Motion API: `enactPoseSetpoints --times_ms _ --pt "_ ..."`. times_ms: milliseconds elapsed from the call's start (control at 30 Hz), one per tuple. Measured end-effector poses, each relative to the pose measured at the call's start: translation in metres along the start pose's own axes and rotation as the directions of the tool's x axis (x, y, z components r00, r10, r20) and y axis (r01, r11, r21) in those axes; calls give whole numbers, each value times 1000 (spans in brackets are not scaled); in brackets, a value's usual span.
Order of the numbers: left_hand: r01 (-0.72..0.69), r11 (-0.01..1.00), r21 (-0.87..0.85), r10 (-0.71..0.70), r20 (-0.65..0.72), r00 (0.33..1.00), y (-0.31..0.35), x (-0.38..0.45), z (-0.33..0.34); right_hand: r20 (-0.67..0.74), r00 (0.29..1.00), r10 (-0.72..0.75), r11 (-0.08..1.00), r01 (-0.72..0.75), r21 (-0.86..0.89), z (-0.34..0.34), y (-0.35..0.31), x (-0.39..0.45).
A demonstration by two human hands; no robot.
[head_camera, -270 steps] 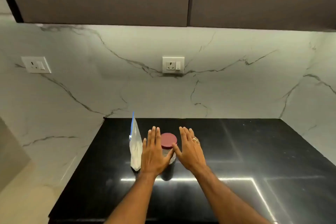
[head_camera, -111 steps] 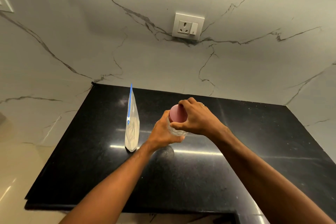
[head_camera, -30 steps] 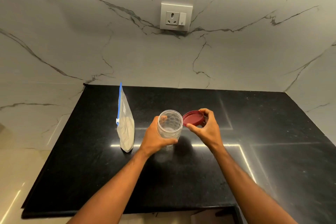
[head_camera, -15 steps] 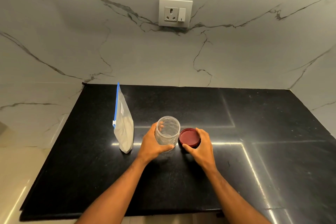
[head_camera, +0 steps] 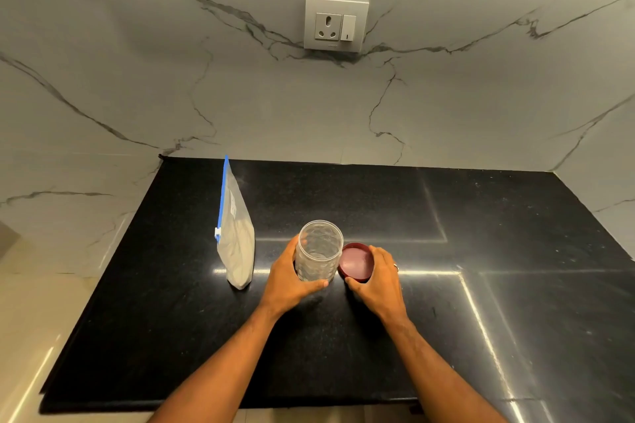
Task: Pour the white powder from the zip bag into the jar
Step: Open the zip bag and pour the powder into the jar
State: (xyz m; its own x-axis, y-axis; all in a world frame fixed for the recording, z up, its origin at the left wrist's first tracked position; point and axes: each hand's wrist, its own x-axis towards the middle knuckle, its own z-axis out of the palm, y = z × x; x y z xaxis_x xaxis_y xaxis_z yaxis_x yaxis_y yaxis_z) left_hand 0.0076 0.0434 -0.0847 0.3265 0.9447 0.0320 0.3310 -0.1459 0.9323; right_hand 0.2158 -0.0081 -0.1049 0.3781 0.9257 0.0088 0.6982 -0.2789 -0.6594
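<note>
A clear plastic jar (head_camera: 320, 251) stands upright and lidless on the black countertop (head_camera: 343, 336), with nothing visible inside. My left hand (head_camera: 290, 280) wraps around its left side. Just to the right of the jar lies its dark red lid (head_camera: 355, 261), flat on the counter, with my right hand (head_camera: 379, 280) curled around its right edge. To the left of the jar a zip bag (head_camera: 237, 244) with a blue zip strip stands upright, with white powder in its lower half. Neither hand touches the bag.
Marble walls enclose the counter at the back, left and right, with a socket and switch plate (head_camera: 336, 24) on the back wall. The counter's front edge runs just below my forearms. A pale floor shows at the lower left.
The red lid came off the jar and now lies on the counter to its right, my right hand still on it. My left hand has kept hold of the jar.
</note>
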Motion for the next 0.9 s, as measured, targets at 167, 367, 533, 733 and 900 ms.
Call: enactPoseSetpoints --times_ms 167,367,533,733,900 --pt "-10 1000 -2 10 21 1000 -6 -1 0 40 999 30 1000 -30 -7 -3 -1 2" --pt "54 995 83 -53 -20 998 3 -20 -15 -16 1000 3 998 -2 65 -20 -8 8" --pt "-80 987 136 102 -162 981 44 -41 -36 -195 967 -166 977 188 101 -46 -54 19" --pt "-347 919 189 395 -481 783 96 -55 -72 -311 842 -441 860 496 123 -71 -147 27" --pt "-215 965 150 253 -750 611 85 -51 -94 -166 717 -677 706 697 128 -65 -209 26"
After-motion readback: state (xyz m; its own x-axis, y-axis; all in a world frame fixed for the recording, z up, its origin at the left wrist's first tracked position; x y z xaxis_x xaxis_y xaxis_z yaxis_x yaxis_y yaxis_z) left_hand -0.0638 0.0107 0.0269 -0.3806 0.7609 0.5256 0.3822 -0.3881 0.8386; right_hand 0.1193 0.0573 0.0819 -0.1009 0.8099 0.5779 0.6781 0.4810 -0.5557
